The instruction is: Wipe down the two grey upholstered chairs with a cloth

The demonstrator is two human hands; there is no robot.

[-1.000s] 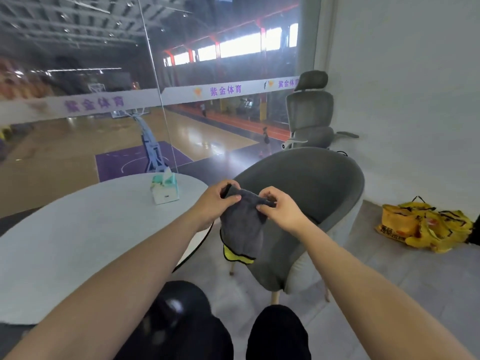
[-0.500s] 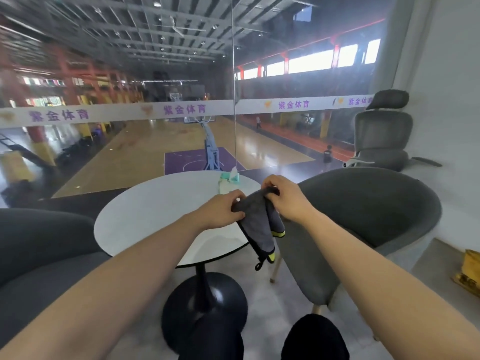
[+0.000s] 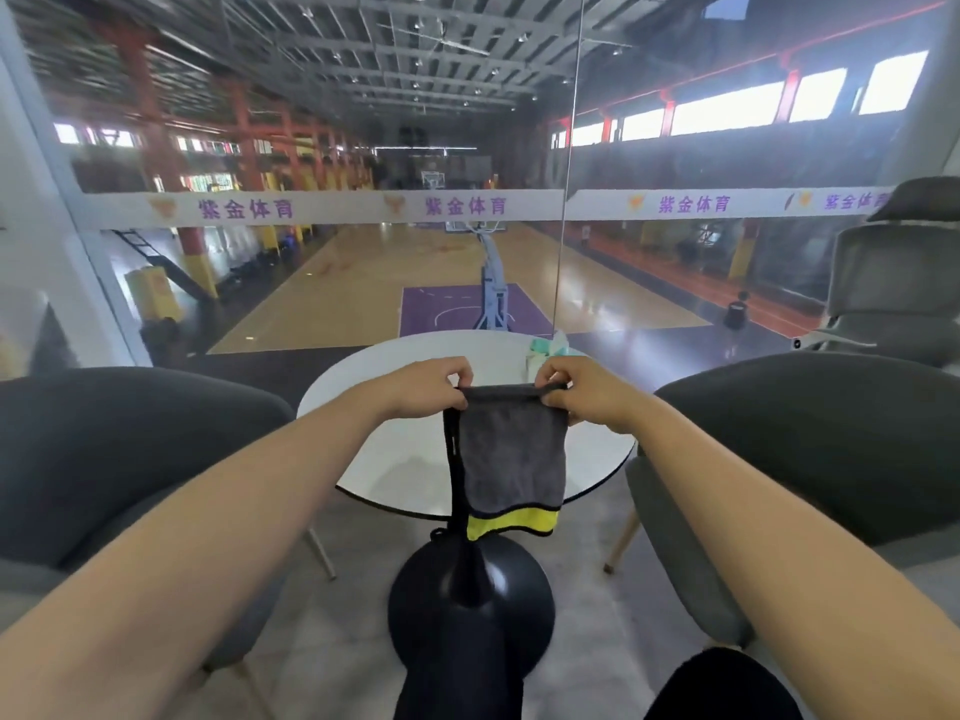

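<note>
Fingertips point(image 3: 458, 375) on top cloth point(image 3: 511, 449) corners, arms point(image 3: 234, 511) outstretched

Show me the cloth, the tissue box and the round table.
cloth point(image 3: 511, 454): head view, middle of its grey face.
tissue box point(image 3: 543, 349): head view, its teal top.
round table point(image 3: 405, 459): head view, bare white top.

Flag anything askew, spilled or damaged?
Nothing stands out. The grey cloth with a yellow band hangs flat, pinched at its top corners by the left hand and right hand above the round white table; the left grey upholstered chair and right grey upholstered chair stand upright.
</note>
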